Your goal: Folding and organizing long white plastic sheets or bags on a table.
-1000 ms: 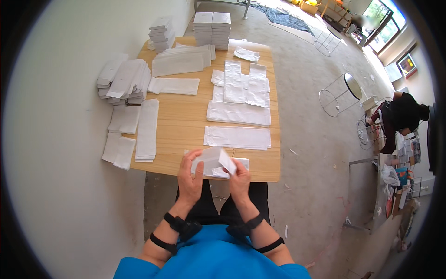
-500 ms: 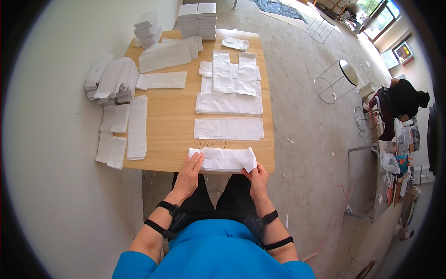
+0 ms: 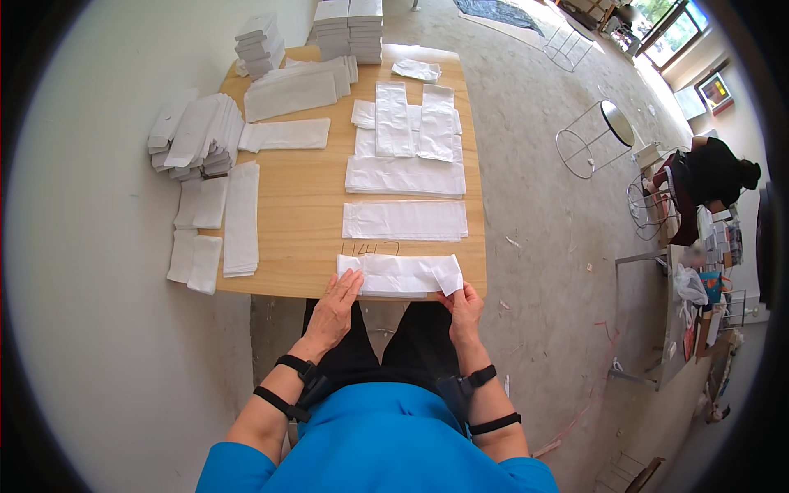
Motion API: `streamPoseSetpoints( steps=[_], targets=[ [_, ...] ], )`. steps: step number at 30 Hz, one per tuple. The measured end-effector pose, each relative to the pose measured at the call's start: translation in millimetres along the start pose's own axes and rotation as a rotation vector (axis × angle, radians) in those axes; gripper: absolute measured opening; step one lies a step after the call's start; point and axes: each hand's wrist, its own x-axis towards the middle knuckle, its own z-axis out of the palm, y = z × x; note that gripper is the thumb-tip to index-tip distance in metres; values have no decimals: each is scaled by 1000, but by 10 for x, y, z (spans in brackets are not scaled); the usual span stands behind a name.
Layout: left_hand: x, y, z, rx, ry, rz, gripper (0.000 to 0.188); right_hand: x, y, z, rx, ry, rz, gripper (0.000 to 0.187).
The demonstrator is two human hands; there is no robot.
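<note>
A long, flat white strip (image 3: 399, 273), paper or thin film, lies along the table's near edge, with more layers showing under it. Its right end is folded over at a slant. On the left end rests my left hand (image 3: 332, 309), fingers stretched out flat. My right hand (image 3: 466, 314) pinches the right end at the table edge, the thumb and fingers partly hidden under the fold. Just beyond lies a flat stack of similar white strips (image 3: 403, 222). Farther off, two narrow strips (image 3: 393, 119) lie crosswise over another stack (image 3: 404, 176).
The wooden table (image 3: 300, 205) also carries white strips (image 3: 241, 218) on the left, folded bundles (image 3: 201, 135) at its left edge and tall stacks of white packs (image 3: 332, 33) at the back. On the right are a round stool (image 3: 616, 123) and another person (image 3: 711, 177) bending over.
My right hand has shifted slightly right, drawing the strip's folded end with it. The fold now lies flatter. My left hand stays on the left end.
</note>
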Motion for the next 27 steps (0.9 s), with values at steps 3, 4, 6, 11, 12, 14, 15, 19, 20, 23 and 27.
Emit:
streamPoseSetpoints(
  steps=[3,4,6,11,12,14,15,19,20,23,27],
  targets=[
    [-9,1,13,9,-7,10,57,-10,-15,2,-7,21,2,20],
    [-14,1,18,14,-12,17,56,-14,-24,-1,-37,54,18,21],
    [-16,4,21,21,-17,20,56,-19,-43,-23,-64,92,34,22],
    [-26,-29,35,7,-30,15,57,-19,-109,-114,-333,274,151,38],
    [-23,-27,24,9,-34,10,57,-19,-119,-151,-332,279,150,38],
    [-17,-25,15,8,-38,7,57,-43,-110,-238,-445,296,201,42],
    [-5,-26,13,9,-34,10,57,-71,-84,-274,-444,302,199,42],
    [-18,-38,-11,19,-11,4,55,-370,-249,52,-816,202,-314,29],
    [-20,-24,-22,18,-14,6,55,-479,-359,235,-759,99,-453,23],
    [9,47,-73,-13,110,-8,54,-448,-347,654,-575,-133,-558,12],
    [71,159,-104,-130,247,-142,49,-205,-75,998,-457,-298,-433,15]
  ],
)
